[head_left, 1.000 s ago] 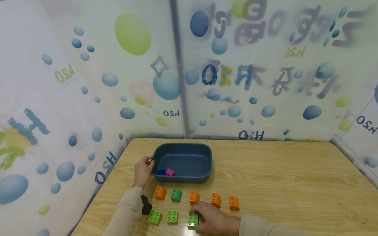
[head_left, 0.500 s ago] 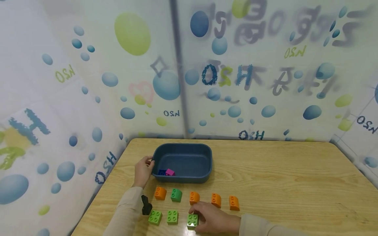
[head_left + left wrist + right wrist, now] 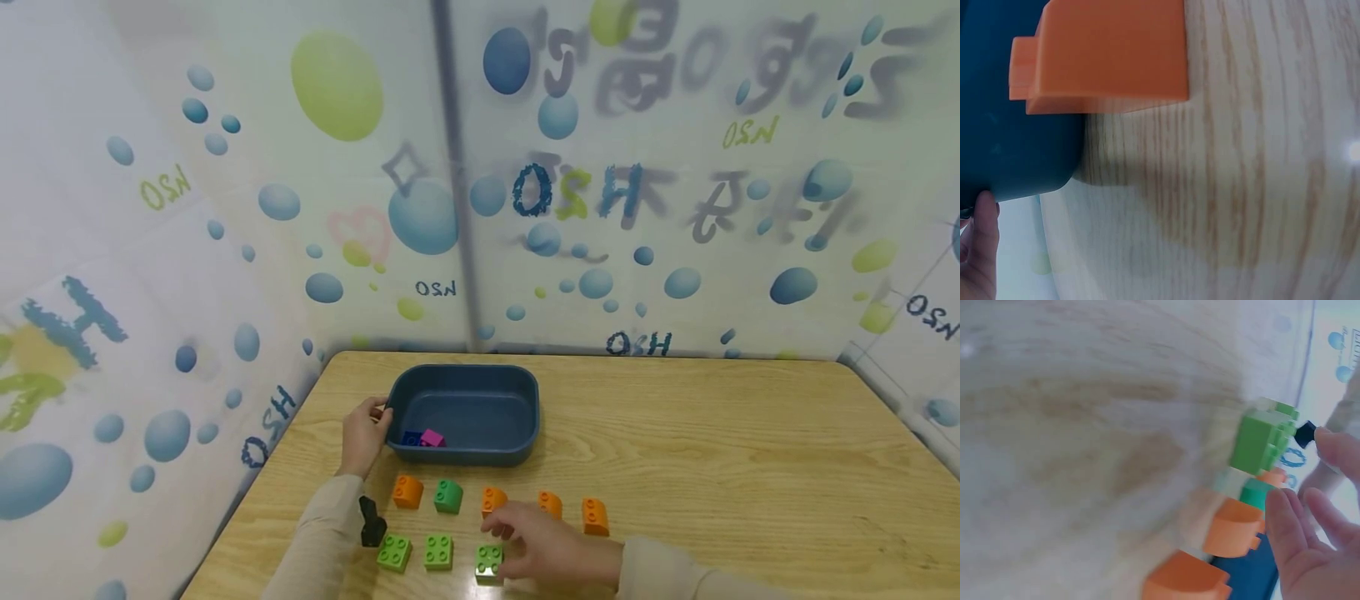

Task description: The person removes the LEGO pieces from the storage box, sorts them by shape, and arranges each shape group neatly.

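My left hand [image 3: 363, 433] pinches the left rim of a dark blue plastic bin [image 3: 480, 454]; in the left wrist view its fingers [image 3: 985, 231] show at the bin's corner. Inside the bin lie a magenta block [image 3: 432, 437] and a dark blue block [image 3: 410, 438]. Fingers parted, my right hand [image 3: 551, 546] hovers just right of a light green four-stud block [image 3: 490, 564] that stands on the table. A gap shows between that hand and the green block [image 3: 1254, 440] in the right wrist view. Two more light green blocks [image 3: 438, 552] sit to its left.
Behind the light green blocks runs a row of curved blocks: several orange ones [image 3: 595, 517] and one darker green [image 3: 448, 497]. The right hand partly covers two of the orange ones. A black object [image 3: 371, 522] lies by the left sleeve. Printed curtains stand behind the wooden table [image 3: 712, 433].
My right hand has let go of the light green block and lifted slightly up and to the right, its fingers spreading. The left hand and the bin have stayed put.
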Demonstrator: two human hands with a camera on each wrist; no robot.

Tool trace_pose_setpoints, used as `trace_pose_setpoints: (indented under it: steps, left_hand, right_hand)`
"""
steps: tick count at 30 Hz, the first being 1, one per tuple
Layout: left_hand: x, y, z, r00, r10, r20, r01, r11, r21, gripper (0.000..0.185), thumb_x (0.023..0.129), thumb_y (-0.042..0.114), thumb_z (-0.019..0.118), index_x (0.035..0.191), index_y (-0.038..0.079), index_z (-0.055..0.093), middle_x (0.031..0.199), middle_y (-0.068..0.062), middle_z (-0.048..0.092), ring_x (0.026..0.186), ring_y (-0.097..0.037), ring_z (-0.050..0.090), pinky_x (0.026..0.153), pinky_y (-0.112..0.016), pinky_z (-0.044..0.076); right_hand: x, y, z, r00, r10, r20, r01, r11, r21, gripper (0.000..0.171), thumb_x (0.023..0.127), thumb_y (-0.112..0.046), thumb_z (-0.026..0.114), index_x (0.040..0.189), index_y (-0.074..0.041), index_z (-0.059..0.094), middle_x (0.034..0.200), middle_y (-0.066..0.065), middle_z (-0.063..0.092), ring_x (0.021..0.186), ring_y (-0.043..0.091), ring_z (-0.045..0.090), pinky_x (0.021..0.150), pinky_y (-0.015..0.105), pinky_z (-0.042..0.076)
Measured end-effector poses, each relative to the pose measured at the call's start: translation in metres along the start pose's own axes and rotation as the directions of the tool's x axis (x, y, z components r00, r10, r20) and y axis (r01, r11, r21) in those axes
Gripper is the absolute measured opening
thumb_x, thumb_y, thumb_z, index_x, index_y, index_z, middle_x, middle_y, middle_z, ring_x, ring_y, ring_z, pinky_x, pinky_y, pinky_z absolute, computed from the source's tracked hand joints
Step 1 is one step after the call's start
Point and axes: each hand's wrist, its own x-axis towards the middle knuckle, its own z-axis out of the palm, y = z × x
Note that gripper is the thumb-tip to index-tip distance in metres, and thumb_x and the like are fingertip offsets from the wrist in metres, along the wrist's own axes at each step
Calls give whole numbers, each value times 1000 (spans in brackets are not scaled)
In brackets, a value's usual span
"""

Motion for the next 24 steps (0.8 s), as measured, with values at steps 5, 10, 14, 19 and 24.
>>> trace_pose_setpoints:
  steps: [5,10,14,19,24]
  left_hand:
    - [-1,-2,-1,1000,2,-7,-2,1000,1,21,84,7,57,103,-2,60,78,-14,59,61,-20,53,52,-28,44]
    - [0,-3,-1,1000,-2,-5,2,1000,6,21,84,8,57,103,-2,60,78,-15,59,62,-20,53,52,-28,45]
    - [0,-4,-1,1000,-13,7,13,1000,8,22,85,8,57,105,-2,59,80,-15,59,63,-21,53,53,-29,45]
    - [0,-4,0,1000,-16,6,16,1000,10,22,85,8,57,105,-2,60,80,-15,59,62,-20,53,52,-28,45]
    - [1,-3,0,1000,-7,1,7,1000,6,22,85,9,58,104,-2,60,79,-14,59,60,-19,52,52,-28,44]
  right_hand:
    - [1,-14,-14,999,-47,-10,48,996,78,32,79,-14,67,108,-4,57,101,1,59,90,11,54,73,21,45]
    - [9,-24,-28,994,-100,-53,100,995,-5,30,80,-16,65,108,-7,57,99,3,59,90,13,55,73,20,46]
    - [20,-26,-39,988,-130,-81,128,991,-37,27,81,-14,65,106,-8,57,97,1,58,89,16,56,72,19,46]
    - [38,-28,-56,971,-182,-154,176,983,-54,23,82,-12,63,103,-6,59,94,1,59,85,14,56,71,20,47]
    - [55,-28,-70,944,-257,-206,237,965,-116,22,82,-12,63,101,-3,59,93,5,60,83,14,57,69,19,47]
